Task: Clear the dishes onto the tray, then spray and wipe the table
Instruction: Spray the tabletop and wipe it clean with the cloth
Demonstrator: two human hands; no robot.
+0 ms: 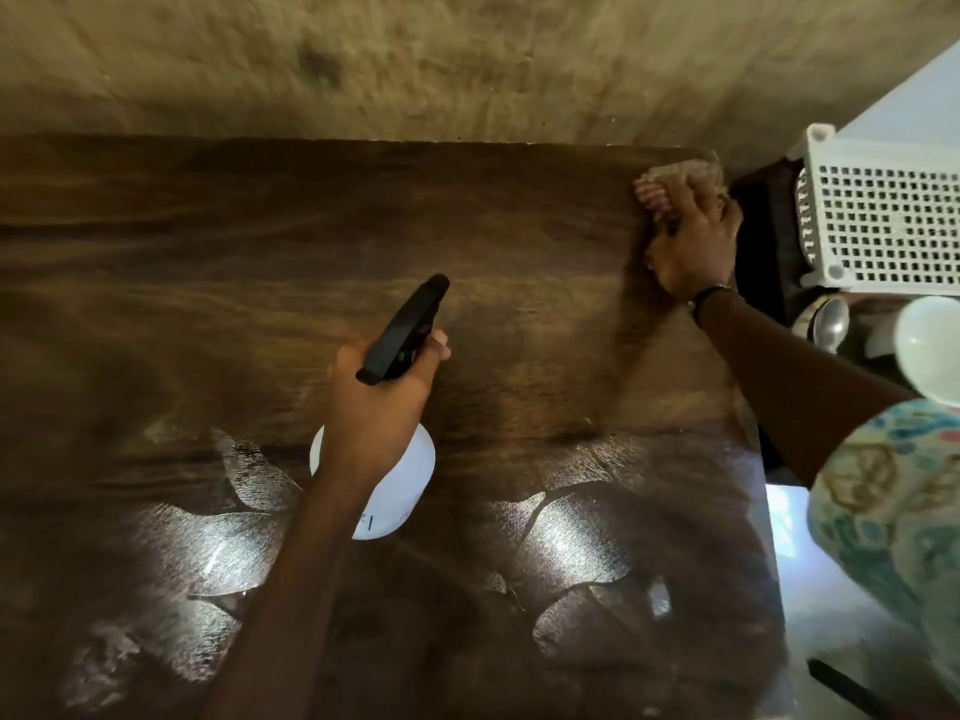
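Observation:
A dark wooden table [260, 241] fills the view, with wet shiny streaks across its near half. My left hand [382, 402] grips a white spray bottle [410, 485] by its black trigger head [402, 330], held above the table's middle with the nozzle pointing away from me. My right hand [693, 241] presses a striped red and white cloth [670, 187] against the table's far right corner. The cloth looks blurred.
Past the table's right edge a white perforated basket [883, 220] stands over a dark tray [763, 241]. A metal spoon [826, 322] and a white bowl [930, 350] lie near it. A rough plastered wall [467, 59] runs behind the table.

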